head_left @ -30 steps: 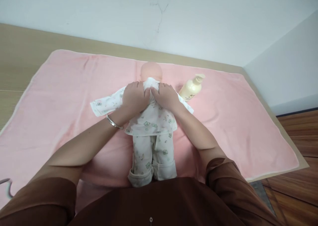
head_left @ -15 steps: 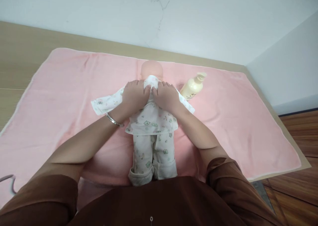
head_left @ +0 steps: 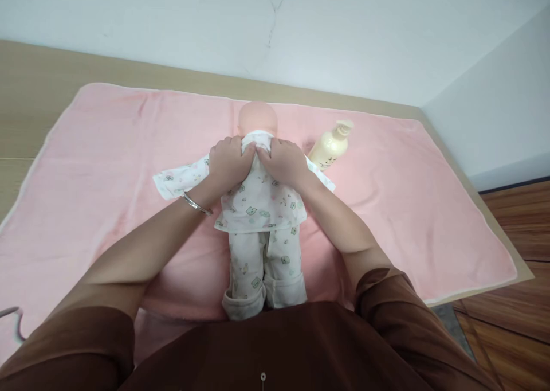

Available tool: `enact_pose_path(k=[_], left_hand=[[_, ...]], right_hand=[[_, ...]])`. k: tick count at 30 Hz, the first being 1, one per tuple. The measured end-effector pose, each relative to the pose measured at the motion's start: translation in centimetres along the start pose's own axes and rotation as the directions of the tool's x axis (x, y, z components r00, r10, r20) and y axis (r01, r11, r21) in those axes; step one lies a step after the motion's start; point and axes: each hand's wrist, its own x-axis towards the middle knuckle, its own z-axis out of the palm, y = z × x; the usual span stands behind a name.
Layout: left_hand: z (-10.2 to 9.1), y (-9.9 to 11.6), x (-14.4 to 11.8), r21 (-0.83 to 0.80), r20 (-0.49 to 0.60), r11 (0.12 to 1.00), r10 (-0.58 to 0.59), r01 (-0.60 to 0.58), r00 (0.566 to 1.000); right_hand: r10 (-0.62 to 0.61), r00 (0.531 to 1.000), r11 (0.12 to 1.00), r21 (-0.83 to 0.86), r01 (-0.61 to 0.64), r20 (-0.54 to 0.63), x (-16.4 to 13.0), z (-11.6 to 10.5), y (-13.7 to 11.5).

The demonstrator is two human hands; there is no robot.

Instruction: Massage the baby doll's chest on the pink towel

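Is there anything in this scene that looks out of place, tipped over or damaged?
Yes. The pump bottle lies on its side on the pink towel, right of the doll, not upright. The wall behind shows a thin crack. Nothing looks spilled.

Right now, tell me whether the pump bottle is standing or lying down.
Lying down. The pump bottle rests on its side on the pink towel, nozzle pointing toward the wall, beside the doll.
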Motion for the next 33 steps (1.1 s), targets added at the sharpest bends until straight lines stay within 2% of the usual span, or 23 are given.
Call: enact_pose_path(k=[2,7,15,18,22,29,33], left_hand=[[0.1,0.3,-0.4,-0.012,-0.021,1.000,-0.012,0.011,1.000],[0.4,0.4,-0.4,-0.053,-0.027,0.998,-0.041,0.039,0.999],[0.8,0.8,-0.3,-0.080,-0.063,0.992,-0.100,0.095,0.993],[0.8,1.1,-0.6,-0.079,-0.054,0.991,-0.114,0.110,0.992],[0.6,1.0,-0.6,-0.084,-0.036,0.991,-0.106,0.103,0.994],[-0.4,-0.7,1.1,-0.107,0.083,0.993,-0.044,0.053,0.996],[-0.5,-0.3,0.3,-0.064,0.049,0.998,-0.014,0.017,0.999]], right_hand=[[0.055,0.998,0.996,0.064,-0.058,0.040,1.0,0.0,0.7],[0.080,0.997,0.996,0.045,-0.080,0.002,1.8,0.5,1.2],[0.024,0.999,0.997,0.074,-0.027,0.046,2.2,0.1,1.5],[0.021,0.998,0.996,0.080,-0.026,0.067,2.2,-0.4,1.7],[-0.043,0.995,0.993,0.111,0.032,0.095,2.1,-0.9,2.1],[0.006,1.000,0.999,-0.048,-0.007,-0.006,-0.3,-0.4,-0.4],[-0.017,0.999,0.996,-0.083,0.014,-0.041,-0.6,-0.1,-0.7]])
